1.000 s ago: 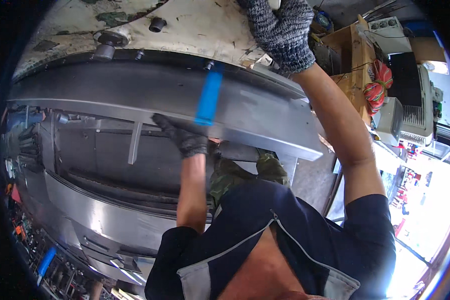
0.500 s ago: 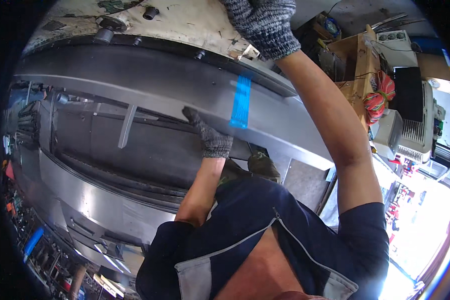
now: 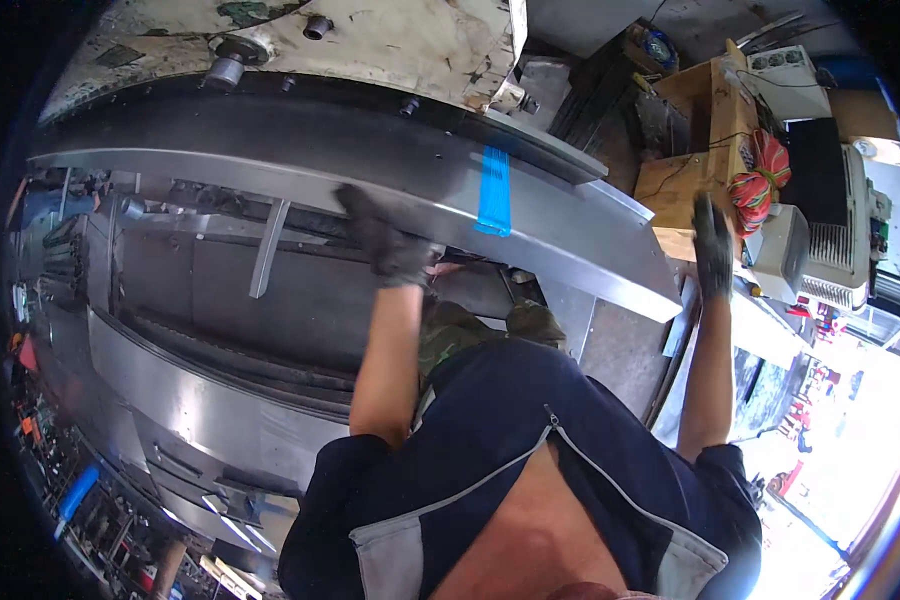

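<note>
A long bent grey metal sheet (image 3: 300,175) lies across the front of a worn cream machine, with a strip of blue tape (image 3: 494,190) across its face. My left hand (image 3: 388,240), in a dark knitted glove, is at the sheet's near edge, left of the tape. Motion smears it, and its grip cannot be made out. My right hand (image 3: 712,250), gloved too, hangs in the air beyond the sheet's right end. It appears side-on with its fingers stretched out and holds nothing.
Dark bolts (image 3: 228,68) stick out of the cream machine (image 3: 390,45). At right are a wooden box (image 3: 722,125), a striped cloth bundle (image 3: 760,185) and a pale appliance (image 3: 838,235). A shiny metal cabinet (image 3: 195,400) stands at lower left, beside cluttered tools.
My right hand has left the cream machine at the top and come down to the right. My left hand has shifted slightly left and up. The sheet's right end now shows more.
</note>
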Tool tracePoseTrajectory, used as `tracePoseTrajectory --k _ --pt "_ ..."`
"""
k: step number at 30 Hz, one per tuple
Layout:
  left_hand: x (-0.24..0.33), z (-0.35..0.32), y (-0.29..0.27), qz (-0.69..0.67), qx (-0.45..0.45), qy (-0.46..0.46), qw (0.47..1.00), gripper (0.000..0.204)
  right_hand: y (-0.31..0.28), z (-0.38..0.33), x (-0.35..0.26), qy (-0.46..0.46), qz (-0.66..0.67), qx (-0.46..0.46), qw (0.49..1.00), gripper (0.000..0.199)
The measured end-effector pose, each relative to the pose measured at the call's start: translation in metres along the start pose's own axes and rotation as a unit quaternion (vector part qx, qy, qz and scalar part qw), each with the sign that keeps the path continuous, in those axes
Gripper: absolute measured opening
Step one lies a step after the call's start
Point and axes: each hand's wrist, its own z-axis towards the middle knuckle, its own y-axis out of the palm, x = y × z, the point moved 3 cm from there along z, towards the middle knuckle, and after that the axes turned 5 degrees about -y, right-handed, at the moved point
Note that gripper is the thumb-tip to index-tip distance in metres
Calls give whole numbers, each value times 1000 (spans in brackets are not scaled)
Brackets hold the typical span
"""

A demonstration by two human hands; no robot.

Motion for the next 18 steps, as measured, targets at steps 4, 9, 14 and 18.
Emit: tracePoseTrajectory --k 4,9,14,18 --pt "55 23 -2 -44 51 28 997 72 10 -106 51 186 210 146 949 46" --pt "52 43 -20 -65 28 24 997 71 50 -146 48 307 329 127 884 55" --pt "57 32 -7 -71 57 63 994 70 59 -141 32 360 467 165 790 65" --pt "56 35 -23 -51 35 60 996 77 68 -147 67 392 474 121 779 63"
